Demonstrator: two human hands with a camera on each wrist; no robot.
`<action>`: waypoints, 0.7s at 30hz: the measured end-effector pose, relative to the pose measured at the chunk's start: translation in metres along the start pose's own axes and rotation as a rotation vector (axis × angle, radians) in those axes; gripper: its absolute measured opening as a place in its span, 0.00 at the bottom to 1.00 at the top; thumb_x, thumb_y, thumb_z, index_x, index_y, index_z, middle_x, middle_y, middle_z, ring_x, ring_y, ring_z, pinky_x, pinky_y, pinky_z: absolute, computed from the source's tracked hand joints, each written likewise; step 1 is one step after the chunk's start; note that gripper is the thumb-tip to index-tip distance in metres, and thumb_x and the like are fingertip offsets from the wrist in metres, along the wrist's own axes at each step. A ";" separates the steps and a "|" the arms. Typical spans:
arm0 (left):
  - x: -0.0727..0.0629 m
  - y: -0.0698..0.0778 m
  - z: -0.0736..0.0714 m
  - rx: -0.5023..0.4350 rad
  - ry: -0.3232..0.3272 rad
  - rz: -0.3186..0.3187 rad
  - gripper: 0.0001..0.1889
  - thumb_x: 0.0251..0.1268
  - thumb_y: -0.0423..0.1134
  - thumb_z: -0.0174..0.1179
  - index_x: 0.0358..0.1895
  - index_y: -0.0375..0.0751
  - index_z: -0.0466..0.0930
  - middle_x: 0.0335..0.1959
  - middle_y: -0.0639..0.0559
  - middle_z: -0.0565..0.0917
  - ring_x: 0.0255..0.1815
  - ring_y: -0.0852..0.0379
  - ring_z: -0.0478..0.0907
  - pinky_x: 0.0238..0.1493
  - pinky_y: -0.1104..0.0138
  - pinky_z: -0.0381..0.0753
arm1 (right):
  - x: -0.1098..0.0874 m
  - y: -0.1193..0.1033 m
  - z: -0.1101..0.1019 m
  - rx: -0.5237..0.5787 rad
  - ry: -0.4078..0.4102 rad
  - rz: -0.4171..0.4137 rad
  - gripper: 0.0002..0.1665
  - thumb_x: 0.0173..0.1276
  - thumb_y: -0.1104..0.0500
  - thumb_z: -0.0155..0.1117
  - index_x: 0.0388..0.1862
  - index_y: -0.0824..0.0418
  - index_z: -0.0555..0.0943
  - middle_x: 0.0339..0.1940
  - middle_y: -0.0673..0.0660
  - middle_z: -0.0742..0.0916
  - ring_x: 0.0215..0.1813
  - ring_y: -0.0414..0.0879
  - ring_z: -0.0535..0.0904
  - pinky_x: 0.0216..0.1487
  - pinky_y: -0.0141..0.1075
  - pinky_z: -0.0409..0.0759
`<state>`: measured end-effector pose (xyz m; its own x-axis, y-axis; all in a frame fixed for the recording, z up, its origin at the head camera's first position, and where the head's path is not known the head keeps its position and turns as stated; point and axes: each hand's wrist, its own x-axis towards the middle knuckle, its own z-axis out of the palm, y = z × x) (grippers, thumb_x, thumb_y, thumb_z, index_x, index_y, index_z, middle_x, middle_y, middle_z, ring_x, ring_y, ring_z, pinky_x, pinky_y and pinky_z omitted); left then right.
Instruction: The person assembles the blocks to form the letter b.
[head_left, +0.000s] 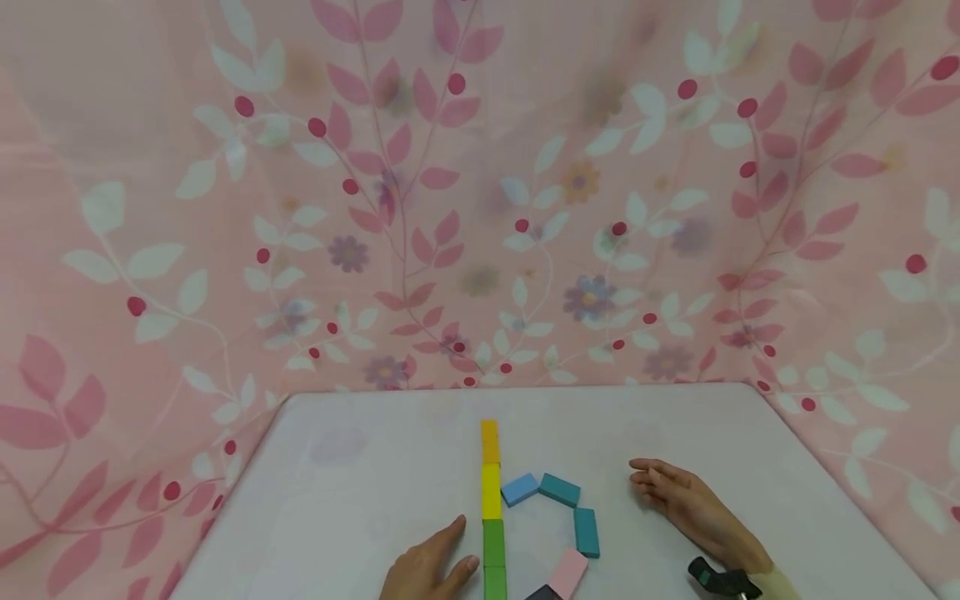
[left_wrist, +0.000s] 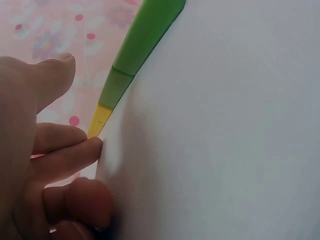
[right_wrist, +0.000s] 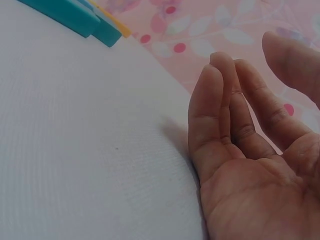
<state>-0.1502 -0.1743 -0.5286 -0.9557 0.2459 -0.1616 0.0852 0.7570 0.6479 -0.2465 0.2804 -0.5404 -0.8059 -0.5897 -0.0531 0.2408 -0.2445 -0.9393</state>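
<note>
A straight line of blocks runs away from me in the head view: an orange block (head_left: 490,442), a yellow block (head_left: 491,492) and green blocks (head_left: 494,543). Curving out on its right are a light blue block (head_left: 520,489), two teal blocks (head_left: 559,490), a pink block (head_left: 567,573) and a dark block (head_left: 543,593) cut by the frame's bottom edge. My left hand (head_left: 427,565) is beside the green blocks on their left, fingers relaxed, holding nothing. Off to the right of the curve, my right hand (head_left: 682,504) lies with loosely bent fingers and an empty palm.
The blocks lie on a white table (head_left: 337,500) with rounded far corners. Behind it hangs a pink curtain (head_left: 480,208) printed with leaves and flowers. A black strap device (head_left: 723,577) is on the right wrist.
</note>
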 end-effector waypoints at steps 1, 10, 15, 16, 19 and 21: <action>-0.001 0.000 0.000 0.011 0.011 0.006 0.40 0.75 0.65 0.60 0.74 0.36 0.74 0.70 0.40 0.82 0.67 0.36 0.81 0.65 0.41 0.78 | 0.001 0.000 0.000 0.002 -0.004 -0.004 0.26 0.92 0.59 0.36 0.78 0.64 0.70 0.63 0.49 0.86 0.64 0.38 0.81 0.67 0.32 0.78; -0.002 0.000 0.000 0.049 0.011 -0.017 0.41 0.74 0.66 0.60 0.74 0.35 0.74 0.68 0.39 0.83 0.65 0.36 0.82 0.63 0.42 0.80 | 0.008 0.002 0.000 -0.009 -0.020 -0.012 0.26 0.92 0.60 0.36 0.80 0.68 0.67 0.64 0.51 0.86 0.64 0.39 0.82 0.67 0.32 0.78; -0.002 0.002 -0.002 0.068 0.018 0.024 0.40 0.75 0.65 0.59 0.75 0.35 0.73 0.69 0.40 0.83 0.66 0.38 0.82 0.63 0.44 0.80 | 0.007 0.001 0.001 -0.050 0.006 -0.005 0.26 0.92 0.59 0.38 0.80 0.67 0.68 0.63 0.50 0.87 0.64 0.38 0.82 0.67 0.32 0.79; -0.002 0.002 -0.002 0.067 0.022 0.037 0.40 0.75 0.65 0.59 0.75 0.35 0.73 0.70 0.41 0.82 0.67 0.38 0.82 0.64 0.44 0.80 | 0.006 0.000 0.001 -0.056 0.008 -0.004 0.26 0.92 0.59 0.38 0.80 0.67 0.68 0.63 0.50 0.87 0.64 0.38 0.82 0.67 0.32 0.79; -0.001 0.002 -0.007 0.024 0.028 0.046 0.38 0.76 0.64 0.59 0.76 0.38 0.73 0.72 0.42 0.81 0.70 0.38 0.79 0.66 0.42 0.78 | 0.005 -0.001 0.001 -0.068 0.014 0.000 0.26 0.92 0.58 0.39 0.80 0.66 0.68 0.64 0.49 0.87 0.65 0.38 0.82 0.67 0.31 0.78; -0.002 0.000 -0.015 -0.008 0.054 0.041 0.37 0.76 0.63 0.60 0.77 0.41 0.73 0.74 0.43 0.80 0.72 0.38 0.77 0.68 0.40 0.75 | 0.006 -0.003 0.002 -0.086 0.017 0.001 0.27 0.92 0.57 0.38 0.81 0.67 0.66 0.65 0.50 0.86 0.66 0.38 0.82 0.68 0.32 0.78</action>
